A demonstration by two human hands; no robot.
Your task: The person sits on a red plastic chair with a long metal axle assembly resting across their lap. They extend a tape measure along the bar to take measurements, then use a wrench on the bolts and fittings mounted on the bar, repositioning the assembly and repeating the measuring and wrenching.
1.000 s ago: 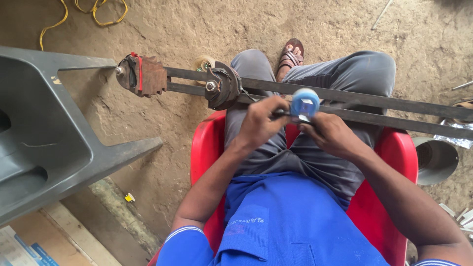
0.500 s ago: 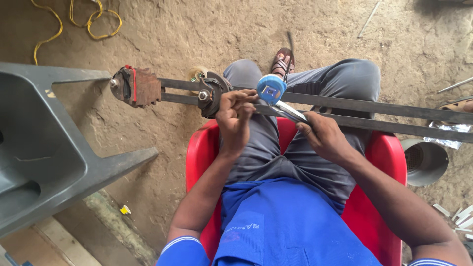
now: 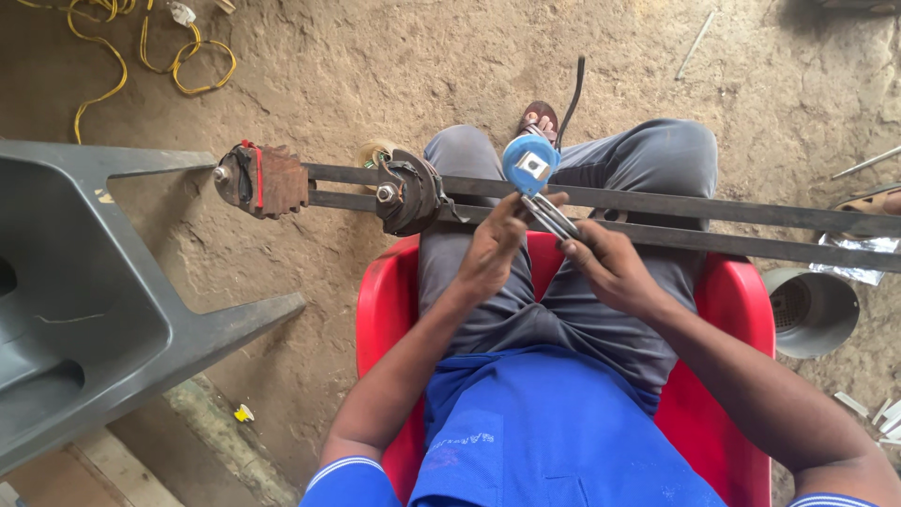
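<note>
While I sit low in the red chair (image 3: 385,310) with my blue shirt (image 3: 554,441) filling the near edge of the view, both my hands meet over my lap. My left hand (image 3: 488,249) is curled round the near end of a pair of shiny metal pliers (image 3: 549,218), fingers closed on the handles, and my right hand (image 3: 610,268) is clenched on the same handles from the other side, thumb laid along the top. A second ago the blue tape measure (image 3: 530,161) sat between my hands, just above the two bars; half a second ago it had drifted over to the left, beside my left knuckles. Now it stands further from me, just past the pliers' tip and touching it as far as I can tell, its silver clip facing up. So the tape measure has been lifted and pushed outward while my hold on the pliers has not loosened.

Beyond my fingers the two long flat steel bars (image 3: 732,225) run across my knees, side by side. Further left along them sit a dark round pulley (image 3: 408,192) and a rusty toothed block (image 3: 263,178), beside the grey plastic chair (image 3: 84,282). Farthest off, yellow cable (image 3: 178,56) loops on the dirt floor (image 3: 375,66)
</note>
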